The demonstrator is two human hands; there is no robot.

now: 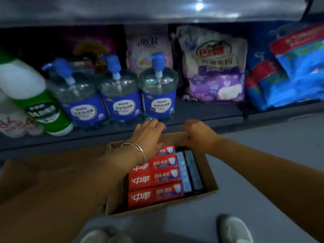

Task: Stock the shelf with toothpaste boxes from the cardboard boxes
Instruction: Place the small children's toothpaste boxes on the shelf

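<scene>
Beyond the fingertips, low shelf (201,109) runs across the view, carrying three pump bottles (121,95), a tipped green-and-white bottle (36,100), and soft bags (213,67) to the right; no toothpaste seen on it. Under and just behind the fingers: open cardboard box (208,174) on the floor, with a second brown carton (52,172) touching it on the left. Inside the box, nearer the body than the fingers, red toothpaste boxes (156,178) lie flat in a stack, with blue toothpaste boxes (191,171) on edge beside them. Left hand (149,135), wrist bangle (135,148), lies over the far end of the red stack, fingers loosely extended toward the far wall; whether it touches a pack cannot be told. Right hand (198,132) has fingers curled over the far rim of the box, apparently gripping the cardboard; frame is motion-blurred. Judgement: box is being steadied or repositioned, no pack lifted yet. Risks: tugging the rim could bend the thin wall or tilt the box, sliding the stack; the pump bottles stand just past the fingertips and could be knocked.
</scene>
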